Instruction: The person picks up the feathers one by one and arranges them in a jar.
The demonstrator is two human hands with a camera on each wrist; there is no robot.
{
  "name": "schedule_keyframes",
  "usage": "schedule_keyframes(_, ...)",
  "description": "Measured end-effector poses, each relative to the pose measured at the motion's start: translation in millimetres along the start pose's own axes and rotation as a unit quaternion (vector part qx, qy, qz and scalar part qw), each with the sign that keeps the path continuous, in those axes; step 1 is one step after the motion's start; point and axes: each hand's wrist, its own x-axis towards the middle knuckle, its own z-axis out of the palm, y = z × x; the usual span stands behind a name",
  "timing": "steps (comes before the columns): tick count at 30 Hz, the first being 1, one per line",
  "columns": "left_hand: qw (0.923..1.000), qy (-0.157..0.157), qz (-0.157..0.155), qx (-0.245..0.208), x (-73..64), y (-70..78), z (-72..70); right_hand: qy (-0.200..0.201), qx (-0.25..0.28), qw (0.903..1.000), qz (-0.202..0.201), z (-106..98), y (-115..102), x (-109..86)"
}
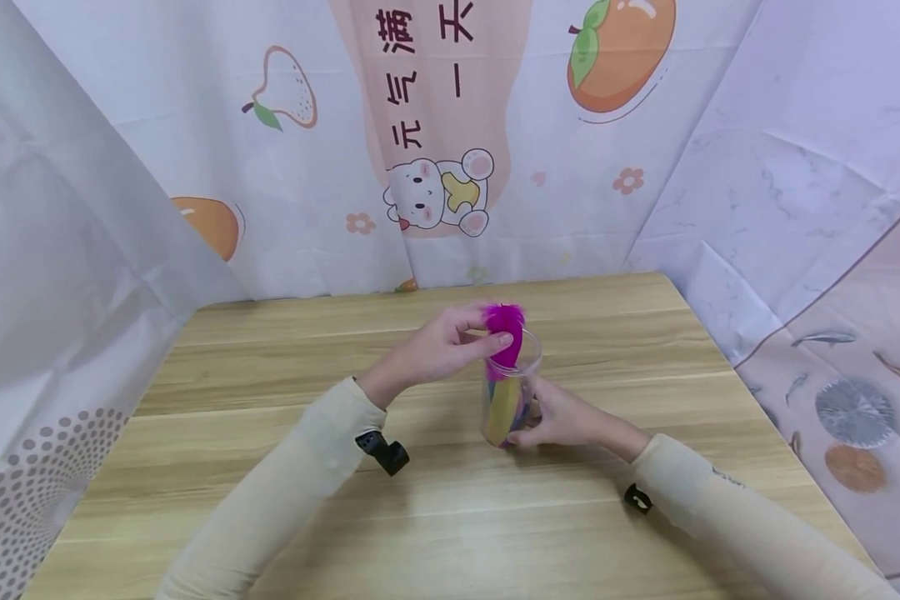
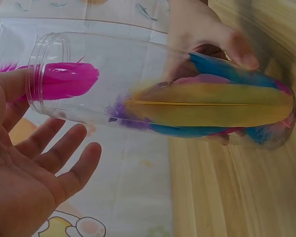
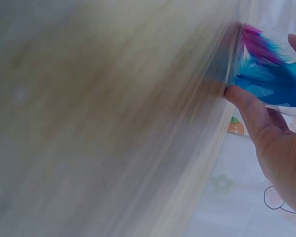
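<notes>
A clear plastic jar (image 1: 534,360) stands on the wooden table, its mouth uncovered. Inside it are several feathers, with a yellow feather (image 2: 207,104) along the near wall and blue feathers (image 3: 271,81) and purple ones around it. My left hand (image 1: 450,343) pinches a magenta feather (image 1: 506,337) between thumb and forefinger at the jar's mouth. The feather's far end reaches inside the rim, as the left wrist view shows; the other left fingers are spread outside the jar. My right hand (image 1: 562,417) grips the jar low on its side.
The wooden table (image 1: 270,350) ends at a printed curtain (image 1: 307,183) at the back. More curtains hang at the left and right sides. Each sleeve carries a black wrist strap (image 1: 382,452).
</notes>
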Motion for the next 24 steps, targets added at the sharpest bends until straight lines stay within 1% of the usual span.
schedule_keyframes(2, 1.0, 0.0, 0.001, 0.001, -0.2, -1.3, 0.8, -0.001, 0.004, 1.0, 0.003, 0.2, 0.4, 0.2)
schedule_keyframes(6, 0.9999, -0.001, -0.011, 0.005, -1.2, -2.8, 1.5, -0.003, 0.011, 0.9999, 0.009, 0.8, 1.1, 0.5)
schedule_keyframes(10, 0.9996, 0.0, -0.023, 0.018, -3.0, -2.8, 1.4, -0.004, 0.013, 0.9999, 0.002, 1.1, 1.5, 0.9)
schedule_keyframes(14, 0.9994, 0.001, -0.022, 0.025, -3.6, -2.1, 0.8, -0.004, 0.01, 0.9999, 0.0, 0.9, 1.1, 1.3)
schedule_keyframes(20, 0.9993, 0.001, -0.022, 0.029, -3.7, -2.3, 0.9, -0.003, 0.004, 1.0, 0.007, 1.1, 1.1, 1.2)
schedule_keyframes(24, 0.9994, 0.003, -0.023, 0.027, -4.7, -2.2, 1.2, -0.002, 0.009, 0.9999, 0.014, 1.7, 0.2, 0.8)
